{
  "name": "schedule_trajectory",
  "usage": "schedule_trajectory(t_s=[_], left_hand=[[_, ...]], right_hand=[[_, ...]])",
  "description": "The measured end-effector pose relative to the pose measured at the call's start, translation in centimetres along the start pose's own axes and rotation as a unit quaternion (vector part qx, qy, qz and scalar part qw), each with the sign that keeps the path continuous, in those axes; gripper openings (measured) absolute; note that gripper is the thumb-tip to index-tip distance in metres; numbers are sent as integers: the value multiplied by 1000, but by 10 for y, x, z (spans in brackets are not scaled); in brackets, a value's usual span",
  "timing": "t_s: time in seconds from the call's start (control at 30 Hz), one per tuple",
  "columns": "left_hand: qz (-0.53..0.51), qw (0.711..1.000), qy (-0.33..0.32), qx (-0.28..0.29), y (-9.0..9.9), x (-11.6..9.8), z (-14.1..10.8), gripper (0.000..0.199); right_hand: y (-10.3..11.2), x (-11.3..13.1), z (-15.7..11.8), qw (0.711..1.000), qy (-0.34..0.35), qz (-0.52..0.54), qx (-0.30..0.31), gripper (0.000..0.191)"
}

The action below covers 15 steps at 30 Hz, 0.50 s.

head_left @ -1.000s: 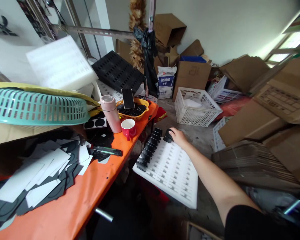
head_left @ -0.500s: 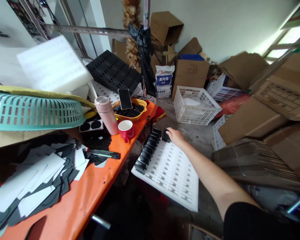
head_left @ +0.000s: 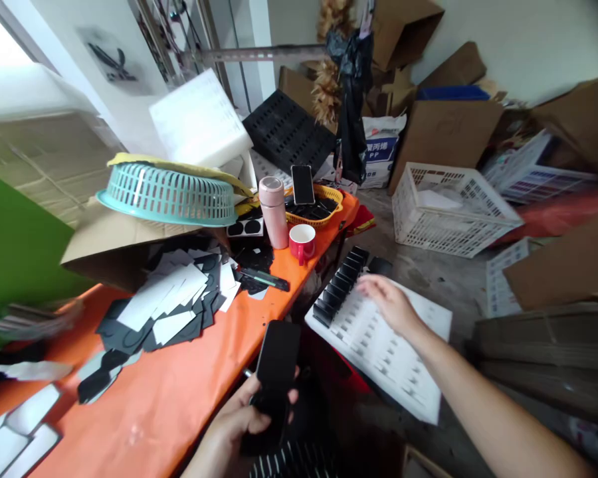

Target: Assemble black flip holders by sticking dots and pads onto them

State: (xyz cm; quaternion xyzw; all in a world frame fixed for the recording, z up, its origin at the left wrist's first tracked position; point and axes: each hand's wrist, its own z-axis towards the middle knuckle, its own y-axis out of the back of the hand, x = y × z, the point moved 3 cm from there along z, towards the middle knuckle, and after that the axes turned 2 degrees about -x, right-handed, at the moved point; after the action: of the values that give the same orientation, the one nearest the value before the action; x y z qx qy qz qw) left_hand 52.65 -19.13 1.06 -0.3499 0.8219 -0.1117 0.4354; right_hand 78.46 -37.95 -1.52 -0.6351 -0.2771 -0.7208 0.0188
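Note:
My left hand (head_left: 239,413), low in the middle, is closed around a black rectangular plate (head_left: 278,355). Below it another dark part shows at the fingers, too dim to make out. A white slotted foam tray (head_left: 403,368) lies to the right of the table. Along its left edge stands a row of upright black pieces (head_left: 339,287), with one more black piece (head_left: 380,267) starting a second row at the far end. Over the tray, just short of that piece, is my right hand (head_left: 386,299). Its fingers are slightly blurred and apart, with nothing visible in them.
On the orange table (head_left: 179,392) are a red mug (head_left: 302,244), a pink bottle (head_left: 274,216), a yellow basket (head_left: 336,206) with a phone (head_left: 303,184), a cutter (head_left: 264,277) and scattered sheets (head_left: 172,295). A white crate (head_left: 448,222) and cardboard boxes (head_left: 448,133) stand beyond.
My view has swung left. My right hand has come off the black piece at the tray's far end and drawn back nearer. My left hand with the black plate has come into view.

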Motion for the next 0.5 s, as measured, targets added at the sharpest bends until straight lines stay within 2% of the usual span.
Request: schedule_trajectory(t_s=[0.03,0.07,0.1,0.13,0.2,0.27,0.3,0.33,0.4,0.43,0.47,0.5], left_hand=[[-10,1000,12,22,-4,3,2,55],[-12,999,23,38,-8,6,4,55],[-7,998,31,50,-11,9,5,54],[6,998,36,60,-14,12,7,53],[54,994,40,90,-18,21,10,50],[106,985,34,133,-19,33,15,46],[124,980,27,156,-18,39,18,45],[136,975,20,176,-16,45,20,46],[165,967,13,195,-8,56,25,54],[185,964,14,189,-2,60,26,58],[206,963,16,176,6,64,27,60],[222,962,20,157,15,67,27,61]], right_hand=[[-19,13,-19,988,-48,91,116,40],[-37,26,-38,959,-92,167,209,42],[-51,38,-53,931,-121,224,261,44],[-63,48,-66,907,-135,258,305,46],[-76,58,-80,884,-142,261,360,46],[-72,57,-85,884,-146,211,392,37],[-62,55,-85,889,-145,177,397,32],[-48,53,-82,901,-136,137,388,28],[-8,48,-67,943,-94,35,316,24],[17,44,-56,968,-63,-38,239,24],[42,41,-43,984,-37,-116,128,24],[65,36,-29,982,-13,-184,29,25]])
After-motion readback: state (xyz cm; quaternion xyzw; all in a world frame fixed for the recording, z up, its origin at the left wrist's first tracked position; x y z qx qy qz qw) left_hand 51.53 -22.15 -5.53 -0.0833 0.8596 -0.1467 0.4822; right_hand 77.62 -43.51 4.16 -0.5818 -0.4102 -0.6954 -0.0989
